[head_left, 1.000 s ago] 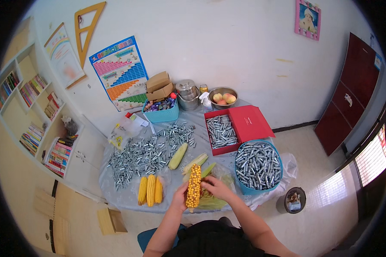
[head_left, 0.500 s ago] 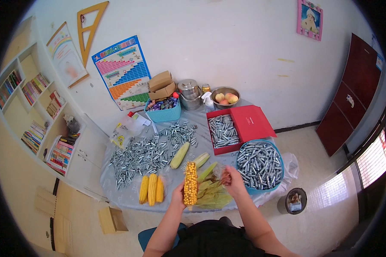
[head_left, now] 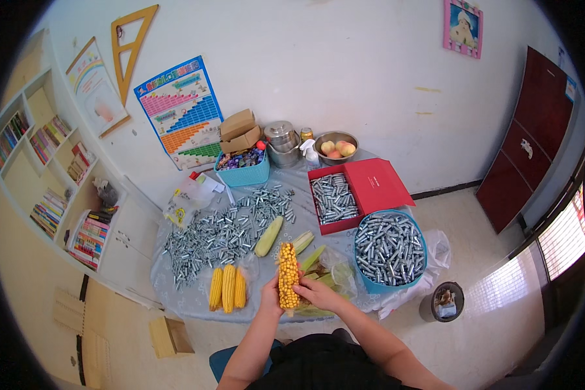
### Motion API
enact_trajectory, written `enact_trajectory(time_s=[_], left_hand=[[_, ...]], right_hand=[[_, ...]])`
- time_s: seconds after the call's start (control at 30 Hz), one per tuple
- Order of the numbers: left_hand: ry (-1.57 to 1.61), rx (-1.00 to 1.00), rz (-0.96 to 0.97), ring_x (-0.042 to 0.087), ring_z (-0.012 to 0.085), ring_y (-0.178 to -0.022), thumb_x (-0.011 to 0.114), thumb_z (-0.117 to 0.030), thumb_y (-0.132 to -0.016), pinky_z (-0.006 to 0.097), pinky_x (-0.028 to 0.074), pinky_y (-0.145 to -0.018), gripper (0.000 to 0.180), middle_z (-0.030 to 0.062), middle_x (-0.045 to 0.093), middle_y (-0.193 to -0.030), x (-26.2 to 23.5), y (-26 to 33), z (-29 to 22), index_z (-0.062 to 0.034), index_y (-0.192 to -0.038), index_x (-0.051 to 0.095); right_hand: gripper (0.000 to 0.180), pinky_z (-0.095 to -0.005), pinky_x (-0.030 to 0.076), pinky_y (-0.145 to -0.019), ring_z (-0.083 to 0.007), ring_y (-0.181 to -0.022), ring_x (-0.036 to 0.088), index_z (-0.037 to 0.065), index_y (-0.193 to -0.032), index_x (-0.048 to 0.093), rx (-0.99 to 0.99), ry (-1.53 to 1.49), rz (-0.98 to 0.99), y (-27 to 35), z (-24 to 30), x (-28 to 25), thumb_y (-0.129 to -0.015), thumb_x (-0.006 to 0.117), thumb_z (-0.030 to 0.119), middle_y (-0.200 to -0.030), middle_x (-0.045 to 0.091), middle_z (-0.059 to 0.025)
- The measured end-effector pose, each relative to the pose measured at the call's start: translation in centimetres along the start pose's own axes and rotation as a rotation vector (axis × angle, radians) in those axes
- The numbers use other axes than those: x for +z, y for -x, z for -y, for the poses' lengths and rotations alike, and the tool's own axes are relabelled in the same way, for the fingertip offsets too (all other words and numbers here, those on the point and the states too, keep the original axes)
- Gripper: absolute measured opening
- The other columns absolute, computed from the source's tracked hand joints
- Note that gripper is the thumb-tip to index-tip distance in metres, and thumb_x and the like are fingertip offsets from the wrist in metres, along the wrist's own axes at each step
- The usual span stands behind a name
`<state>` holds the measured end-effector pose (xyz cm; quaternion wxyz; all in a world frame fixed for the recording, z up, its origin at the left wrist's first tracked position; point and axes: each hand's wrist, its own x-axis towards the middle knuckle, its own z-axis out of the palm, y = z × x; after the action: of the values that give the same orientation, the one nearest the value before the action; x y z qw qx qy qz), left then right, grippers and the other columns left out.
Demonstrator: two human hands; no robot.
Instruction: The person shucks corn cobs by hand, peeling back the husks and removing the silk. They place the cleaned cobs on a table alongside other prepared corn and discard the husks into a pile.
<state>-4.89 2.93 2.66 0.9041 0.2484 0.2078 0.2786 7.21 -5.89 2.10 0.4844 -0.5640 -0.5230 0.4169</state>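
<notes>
Tabletop (head_left: pixel 195 296): corn cob (head_left: pixel 287 274) seemingly between hands.

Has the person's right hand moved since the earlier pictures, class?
Yes. The right hand has come off the husk pile, where it lay toward the blue basket, and moved left onto the peeled corn cob held by the left hand.

Both hands, left hand (head_left: pixel 271 298) and right hand (head_left: pixel 315 294), grip a husked cob (head_left: pixel 287 274) upright; three cobs (head_left: pixel 227 288) lie left, husks (head_left: pixel 325 273) right.
</notes>
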Motion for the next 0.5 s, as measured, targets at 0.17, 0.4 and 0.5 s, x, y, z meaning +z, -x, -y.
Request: enact_trajectory(time_s=[0.17,0.4,0.5], left_hand=[[0.039,-0.016,0.053,0.049,0.0313,-0.110,0.030,-0.023,-0.092,0.040,0.041,-0.092,0.041,0.0180,0.055,-0.110,-1.6,-0.1,0.2,0.0028,-0.122,0.042],[0.003,0.003,-0.059,0.053,0.0313,-0.104,0.034,-0.036,-0.094,0.041,0.044,-0.089,0.043,0.0187,0.055,-0.110,-0.6,0.0,-0.2,-0.0024,-0.118,0.044],[0.024,0.047,-0.097,0.054,0.0313,-0.102,0.036,-0.033,-0.094,0.041,0.045,-0.086,0.040,0.0182,0.055,-0.110,0.4,0.4,-0.6,-0.0026,-0.118,0.043]], right_hand=[[0.041,-0.0377,0.044,-0.066,-0.0294,-0.073,0.059,0.000,-0.091,0.056,-0.015,0.448,0.025,0.4,2.2,-0.7,-0.089,0.045,0.040,-0.077,0.061,-0.0125],[0.037,-0.0233,0.036,-0.048,-0.0098,-0.051,0.047,0.005,-0.077,0.056,0.227,-0.598,-0.318,0.8,2.6,-1.2,-0.091,0.044,0.037,-0.060,0.052,-0.0005],[0.035,-0.0207,0.031,-0.047,-0.0066,-0.049,0.040,0.006,-0.078,0.057,0.207,-0.849,-0.428,0.9,0.5,-4.4,-0.091,0.045,0.036,-0.058,0.048,0.0010]])
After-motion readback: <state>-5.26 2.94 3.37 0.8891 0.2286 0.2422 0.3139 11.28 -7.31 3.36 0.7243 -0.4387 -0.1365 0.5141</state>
